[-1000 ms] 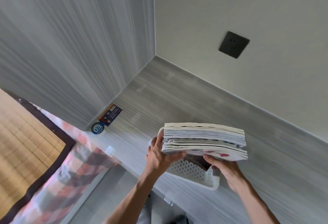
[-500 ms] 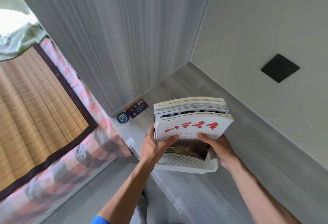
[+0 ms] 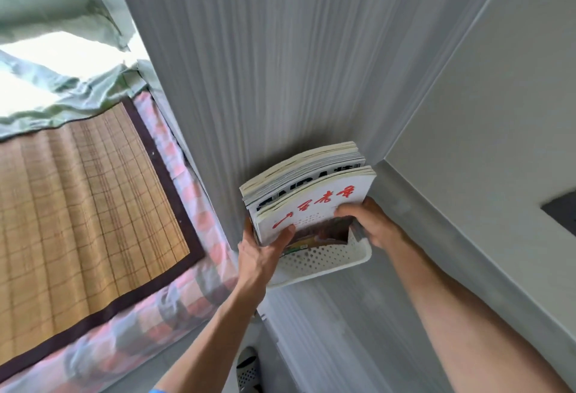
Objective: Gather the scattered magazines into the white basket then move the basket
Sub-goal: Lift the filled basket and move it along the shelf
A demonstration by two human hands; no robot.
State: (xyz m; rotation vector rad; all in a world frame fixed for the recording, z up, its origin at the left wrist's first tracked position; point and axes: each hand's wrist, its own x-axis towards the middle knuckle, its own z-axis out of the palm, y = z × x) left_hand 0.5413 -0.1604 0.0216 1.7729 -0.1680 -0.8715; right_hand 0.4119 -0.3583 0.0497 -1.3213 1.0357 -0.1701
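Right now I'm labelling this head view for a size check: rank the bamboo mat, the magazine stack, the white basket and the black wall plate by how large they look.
1. bamboo mat, by far
2. magazine stack
3. white basket, partly hidden by the magazines and hands
4. black wall plate, cut off by the frame edge, so its rank is unsure

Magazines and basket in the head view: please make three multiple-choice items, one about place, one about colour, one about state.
1. Where do the magazines stand?
A. in the white basket
B. on the bed
C. on the floor

2. What colour are the large characters on the front cover?
A. blue
B. red
C. green

3. How are the magazines held?
A. by no hand
B. by one hand
C. by both hands

Key: 1 A, their lower edges sit inside it; 2 B, red strokes on white; 3 C, the left hand and right hand grip them.
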